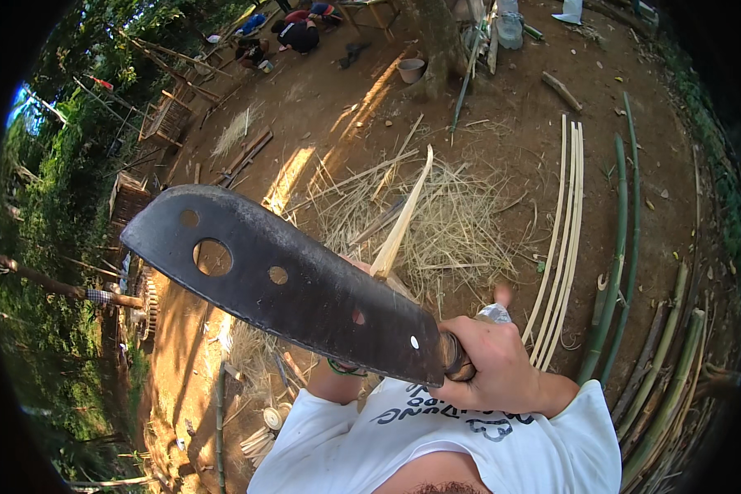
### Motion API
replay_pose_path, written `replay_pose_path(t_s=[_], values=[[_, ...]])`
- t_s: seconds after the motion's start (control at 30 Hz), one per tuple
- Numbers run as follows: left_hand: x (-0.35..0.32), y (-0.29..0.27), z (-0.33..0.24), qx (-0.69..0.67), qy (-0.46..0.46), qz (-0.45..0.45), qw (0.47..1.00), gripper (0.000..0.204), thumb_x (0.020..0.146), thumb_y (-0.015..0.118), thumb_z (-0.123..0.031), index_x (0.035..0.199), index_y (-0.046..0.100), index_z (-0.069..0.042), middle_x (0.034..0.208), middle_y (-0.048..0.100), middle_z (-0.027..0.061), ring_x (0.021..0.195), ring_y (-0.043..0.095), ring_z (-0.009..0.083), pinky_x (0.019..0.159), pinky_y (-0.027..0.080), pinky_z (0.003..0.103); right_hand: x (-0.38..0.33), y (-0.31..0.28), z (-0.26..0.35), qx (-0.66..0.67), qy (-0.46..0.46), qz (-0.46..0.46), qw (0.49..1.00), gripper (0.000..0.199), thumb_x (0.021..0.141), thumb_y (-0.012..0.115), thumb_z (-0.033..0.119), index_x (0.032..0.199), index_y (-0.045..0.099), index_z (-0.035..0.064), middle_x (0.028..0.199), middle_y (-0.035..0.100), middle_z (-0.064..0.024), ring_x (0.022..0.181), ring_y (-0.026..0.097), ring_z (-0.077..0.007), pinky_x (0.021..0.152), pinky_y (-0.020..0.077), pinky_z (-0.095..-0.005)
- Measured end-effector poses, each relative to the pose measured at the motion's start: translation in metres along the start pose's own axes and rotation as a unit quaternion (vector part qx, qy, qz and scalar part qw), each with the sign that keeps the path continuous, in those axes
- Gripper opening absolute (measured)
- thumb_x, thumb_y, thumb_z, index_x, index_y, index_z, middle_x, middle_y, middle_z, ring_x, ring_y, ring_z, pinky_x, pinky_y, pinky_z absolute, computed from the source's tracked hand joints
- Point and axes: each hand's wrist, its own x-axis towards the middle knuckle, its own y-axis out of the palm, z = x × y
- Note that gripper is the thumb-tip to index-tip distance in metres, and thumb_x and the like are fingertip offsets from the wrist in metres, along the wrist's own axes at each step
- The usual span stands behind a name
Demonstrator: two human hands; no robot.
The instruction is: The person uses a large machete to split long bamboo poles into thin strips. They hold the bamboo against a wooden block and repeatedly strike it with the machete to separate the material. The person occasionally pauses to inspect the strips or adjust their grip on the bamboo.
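A broad dark machete with several round holes stretches across the middle of the view, its tip up at the left. My right hand is closed around its handle. Behind the blade my left hand is mostly hidden; only a sliver of skin shows above the upper edge. A pale pointed bamboo strip rises from that hand, which appears closed on its lower end. A green bracelet shows on my left wrist below the blade.
Fibrous shavings cover the dirt ahead, near my bare foot. Split pale strips and green bamboo poles lie at the right. A bucket stands by a tree trunk. People crouch far left.
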Motion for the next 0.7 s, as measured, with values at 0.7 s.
replay_pose_path(t_s=[0.7], values=[[-0.035,-0.046,0.020,0.253,0.088,-0.191,0.944,0.043,0.087,0.075,-0.034,0.112,0.063,-0.001,0.110,0.064,0.0152,0.096,0.065,0.0290,0.082,0.055,0.040,0.009,-0.004,0.004,0.043,0.052,0.029,0.997,0.036,0.072,0.075,0.018,0.096,0.056,-0.0017,0.065,0.062,-0.0142,0.056,0.067,-0.0295,0.052,0.0523,-0.0380]])
